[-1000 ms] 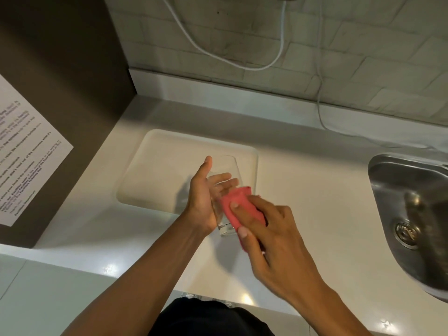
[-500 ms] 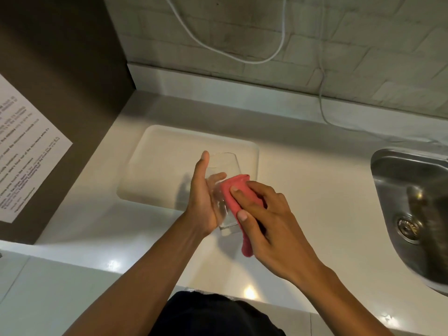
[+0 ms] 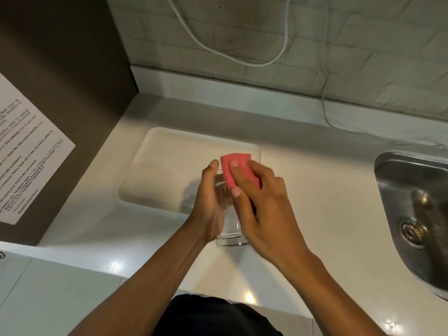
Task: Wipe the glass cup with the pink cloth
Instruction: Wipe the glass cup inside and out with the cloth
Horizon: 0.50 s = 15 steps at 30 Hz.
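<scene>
A clear glass cup (image 3: 230, 232) is held above the white counter, its thick base toward me and its mouth pointing away. My left hand (image 3: 209, 202) grips its left side. My right hand (image 3: 260, 209) presses the folded pink cloth (image 3: 236, 166) against the cup's far end, fingers spread over the cloth. Much of the glass is hidden between my two hands.
A white tray (image 3: 169, 161) lies on the counter (image 3: 315, 190) just behind my hands. A steel sink (image 3: 417, 202) is at the right. A dark cabinet with a printed notice (image 3: 26, 151) stands at the left. White cables (image 3: 242, 54) hang on the tiled wall.
My right hand has slid the pink cloth from the middle of the cup up toward its far end. My left hand keeps its grip on the glass.
</scene>
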Available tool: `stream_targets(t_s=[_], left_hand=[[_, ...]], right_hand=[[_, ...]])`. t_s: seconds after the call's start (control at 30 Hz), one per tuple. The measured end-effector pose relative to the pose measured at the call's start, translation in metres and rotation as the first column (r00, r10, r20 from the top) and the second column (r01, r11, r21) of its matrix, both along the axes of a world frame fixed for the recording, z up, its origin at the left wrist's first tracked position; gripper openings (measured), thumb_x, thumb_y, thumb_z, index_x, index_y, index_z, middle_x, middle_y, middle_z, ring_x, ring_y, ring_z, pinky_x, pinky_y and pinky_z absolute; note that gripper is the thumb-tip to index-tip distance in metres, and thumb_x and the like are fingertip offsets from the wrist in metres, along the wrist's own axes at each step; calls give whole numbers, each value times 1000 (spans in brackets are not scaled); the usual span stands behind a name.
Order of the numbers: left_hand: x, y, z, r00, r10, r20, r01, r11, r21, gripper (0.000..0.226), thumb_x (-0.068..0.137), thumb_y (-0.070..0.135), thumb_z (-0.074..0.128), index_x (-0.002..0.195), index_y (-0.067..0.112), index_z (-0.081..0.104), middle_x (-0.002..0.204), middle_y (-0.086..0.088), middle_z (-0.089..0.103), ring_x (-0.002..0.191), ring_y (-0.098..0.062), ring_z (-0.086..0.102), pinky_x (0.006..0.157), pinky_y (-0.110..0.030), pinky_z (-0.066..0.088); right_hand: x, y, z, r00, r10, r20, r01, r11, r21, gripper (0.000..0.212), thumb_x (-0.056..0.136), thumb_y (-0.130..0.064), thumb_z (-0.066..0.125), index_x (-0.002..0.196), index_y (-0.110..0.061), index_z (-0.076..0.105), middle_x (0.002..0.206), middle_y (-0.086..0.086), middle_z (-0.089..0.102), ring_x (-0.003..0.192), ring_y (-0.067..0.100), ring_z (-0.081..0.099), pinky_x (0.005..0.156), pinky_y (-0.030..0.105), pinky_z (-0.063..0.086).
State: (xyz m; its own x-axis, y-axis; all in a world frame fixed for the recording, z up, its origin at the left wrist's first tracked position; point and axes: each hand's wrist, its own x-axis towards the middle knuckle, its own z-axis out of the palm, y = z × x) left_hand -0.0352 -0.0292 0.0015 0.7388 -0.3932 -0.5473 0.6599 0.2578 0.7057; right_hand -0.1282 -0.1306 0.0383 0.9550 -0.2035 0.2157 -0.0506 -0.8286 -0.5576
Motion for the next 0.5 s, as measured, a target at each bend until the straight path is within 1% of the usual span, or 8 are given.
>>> stream_targets(t_s=[0.07,0.13,0.2,0.23,0.3,0.37,0.43,0.5], left_hand=[[3,3,0,1000,-2,18,3,999,-41,76,100,62,48,128,-6,68,121,-29,70,114,-40,67,112,-57,48],[1,4,-2,1000,-12,16,12,1000,-9,75,98,63,51,130,-3,63,121,-31,63,111,-41,62,111,-57,47],[-6,2,-2,999,-51,-18,51,999,10,66,98,65,49,128,7,63,119,-27,62,109,-41,60,99,-52,53],[-7,1,-3,998,-56,-22,56,998,-2,68,99,65,47,125,5,67,116,-27,66,108,-41,64,92,-49,56],[0,1,-4,999,-33,-14,33,998,-46,73,100,66,44,113,3,78,109,-23,77,100,-35,75,82,-43,62],[10,3,-2,999,-31,11,32,996,-81,74,98,69,44,105,4,80,97,-19,79,93,-32,76,85,-44,61],[12,4,2,999,-33,11,34,998,-48,74,96,71,46,115,3,66,92,-18,76,90,-33,71,90,-48,55],[6,1,7,998,-61,-11,60,997,-46,72,96,71,45,125,7,58,99,-22,72,92,-34,68,88,-49,55]], right_hand=[[-20,6,-5,999,47,-8,-47,999,-26,47,108,-41,39,155,-40,38,153,1,41,122,23,47,97,24,42],[-27,1,-7,1000,28,-13,-28,999,-15,47,108,-44,36,155,-42,36,149,0,44,121,19,48,97,20,38],[-10,-8,-7,997,-69,-33,72,994,81,46,109,-43,35,155,-42,35,147,-1,47,124,17,49,99,19,38],[-1,-8,-5,996,-88,-27,91,991,102,46,109,-42,36,155,-41,35,146,-1,47,125,17,49,99,21,40],[2,0,-3,1000,-25,19,24,999,30,46,109,-41,38,155,-43,35,145,-1,45,122,15,47,97,21,44],[-15,2,-9,997,72,12,-72,997,-15,47,107,-47,36,154,-48,31,142,-7,43,118,6,42,94,11,38],[-19,-9,-11,997,71,-26,-69,994,83,47,106,-55,31,153,-51,33,132,-14,46,109,-2,47,89,8,40],[-1,-23,-9,999,-15,-47,25,975,223,48,105,-57,30,149,-46,44,126,-18,50,107,-8,52,93,13,48]])
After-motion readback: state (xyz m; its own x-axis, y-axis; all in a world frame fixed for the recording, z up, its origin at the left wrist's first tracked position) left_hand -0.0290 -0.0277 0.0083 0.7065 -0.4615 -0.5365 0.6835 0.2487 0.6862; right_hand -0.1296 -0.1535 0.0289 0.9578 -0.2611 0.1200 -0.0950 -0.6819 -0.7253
